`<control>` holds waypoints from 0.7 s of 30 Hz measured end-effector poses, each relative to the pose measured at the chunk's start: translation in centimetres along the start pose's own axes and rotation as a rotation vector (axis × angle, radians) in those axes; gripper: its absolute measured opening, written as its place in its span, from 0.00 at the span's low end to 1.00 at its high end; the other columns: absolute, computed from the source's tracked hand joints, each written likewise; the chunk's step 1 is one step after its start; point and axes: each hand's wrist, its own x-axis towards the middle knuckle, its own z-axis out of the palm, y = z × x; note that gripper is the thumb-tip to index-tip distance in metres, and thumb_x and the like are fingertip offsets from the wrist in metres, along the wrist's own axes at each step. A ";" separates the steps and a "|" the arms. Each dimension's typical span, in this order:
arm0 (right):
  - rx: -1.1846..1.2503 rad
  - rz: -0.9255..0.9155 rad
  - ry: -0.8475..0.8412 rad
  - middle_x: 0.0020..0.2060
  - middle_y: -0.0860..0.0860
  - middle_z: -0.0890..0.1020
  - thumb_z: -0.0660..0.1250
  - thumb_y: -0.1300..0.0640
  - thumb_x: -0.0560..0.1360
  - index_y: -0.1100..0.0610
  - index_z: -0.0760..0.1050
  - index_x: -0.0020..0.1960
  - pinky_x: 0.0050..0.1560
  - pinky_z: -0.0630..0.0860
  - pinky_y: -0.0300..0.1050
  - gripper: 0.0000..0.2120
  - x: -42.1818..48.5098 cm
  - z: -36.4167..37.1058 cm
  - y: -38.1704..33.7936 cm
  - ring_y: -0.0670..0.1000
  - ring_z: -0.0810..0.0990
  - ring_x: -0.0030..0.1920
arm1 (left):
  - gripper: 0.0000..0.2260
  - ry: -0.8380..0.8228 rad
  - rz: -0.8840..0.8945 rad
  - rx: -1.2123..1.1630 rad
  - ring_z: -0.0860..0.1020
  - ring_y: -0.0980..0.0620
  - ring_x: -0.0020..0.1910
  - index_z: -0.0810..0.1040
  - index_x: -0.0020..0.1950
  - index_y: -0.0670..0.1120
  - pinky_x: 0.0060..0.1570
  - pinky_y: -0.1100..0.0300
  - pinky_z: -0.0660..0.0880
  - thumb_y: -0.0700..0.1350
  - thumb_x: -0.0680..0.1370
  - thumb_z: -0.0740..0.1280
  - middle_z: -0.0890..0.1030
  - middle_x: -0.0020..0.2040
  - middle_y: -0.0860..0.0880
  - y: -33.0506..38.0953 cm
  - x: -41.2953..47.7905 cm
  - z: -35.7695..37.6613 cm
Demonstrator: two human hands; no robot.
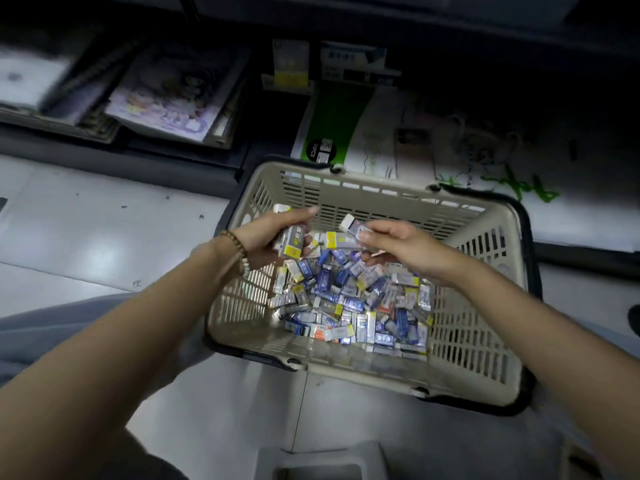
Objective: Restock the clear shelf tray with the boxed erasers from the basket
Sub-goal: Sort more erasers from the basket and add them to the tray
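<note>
Left hand (pixel 268 237) around several boxed erasers (pixel 291 241), right hand (pixel 398 249) with one (pinched), over basket (pixel 381 192); notebooks (pixel 166 95) beyond.

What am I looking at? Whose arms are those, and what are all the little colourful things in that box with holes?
There is no machine: those are a person's two arms, filmed by a camera worn on their head, looking down. The box with holes is a shopping basket standing on the floor. The little things are boxed erasers heaped inside. The left hand, with the bead bracelet, holds a small bunch of erasers. The right hand pinches one eraser in its fingers above the heap.
</note>
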 end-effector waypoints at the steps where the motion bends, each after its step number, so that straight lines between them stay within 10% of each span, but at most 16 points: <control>1: -0.011 -0.044 -0.008 0.41 0.50 0.77 0.61 0.59 0.79 0.60 0.75 0.54 0.48 0.79 0.36 0.08 -0.6 -0.1 -2.1 0.46 0.79 0.41 | 0.13 -0.047 0.004 0.041 0.79 0.55 0.29 0.74 0.44 0.43 0.30 0.64 0.77 0.51 0.68 0.70 0.79 0.32 0.49 1.3 -1.0 0.6; 14: 0.176 -0.378 0.170 0.46 0.51 0.81 0.61 0.58 0.77 0.57 0.77 0.53 0.49 0.76 0.37 0.08 -4.2 1.8 -19.8 0.46 0.78 0.46 | 0.03 -0.030 0.259 -0.163 0.82 0.54 0.30 0.76 0.38 0.41 0.23 0.67 0.74 0.40 0.71 0.65 0.82 0.32 0.46 12.7 -11.3 2.9; 21: 0.349 -0.451 0.324 0.40 0.45 0.83 0.67 0.57 0.73 0.53 0.77 0.50 0.48 0.70 0.39 0.06 -3.2 1.2 -22.7 0.43 0.78 0.42 | 0.18 0.089 0.457 -0.281 0.83 0.53 0.34 0.81 0.26 0.46 0.26 0.67 0.75 0.39 0.76 0.64 0.84 0.35 0.47 16.0 -10.9 2.3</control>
